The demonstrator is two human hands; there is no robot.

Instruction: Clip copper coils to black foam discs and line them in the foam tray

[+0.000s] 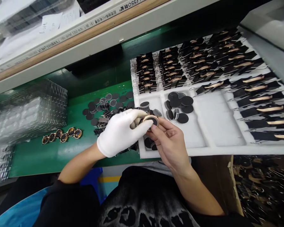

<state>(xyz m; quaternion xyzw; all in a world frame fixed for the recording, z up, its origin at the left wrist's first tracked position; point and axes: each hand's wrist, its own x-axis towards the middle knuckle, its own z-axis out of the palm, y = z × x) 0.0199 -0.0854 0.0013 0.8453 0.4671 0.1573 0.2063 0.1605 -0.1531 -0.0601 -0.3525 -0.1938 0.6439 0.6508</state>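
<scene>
My left hand (123, 130), in a white glove with some fingertips bare, grips a round gold-rimmed watch case (151, 121) with a dark face. From the other side my bare right hand (169, 140) pinches the same case, its thumb near the rim. Both hands meet over the left edge of a white foam tray (203, 151). Black and grey discs (177, 101) lie in the tray compartment just beyond my right hand. Binder clips (101, 126) and more dark discs (92, 107) are scattered on the green table by my left hand.
Rows of gold-edged pieces clamped in black clips (172, 67) fill the tray's back and right. Several gold watch cases (63, 135) lie at left beside stacked clear plastic trays (38, 110). A shelf edge (90, 41) crosses above. A box of clips (265, 186) stands lower right.
</scene>
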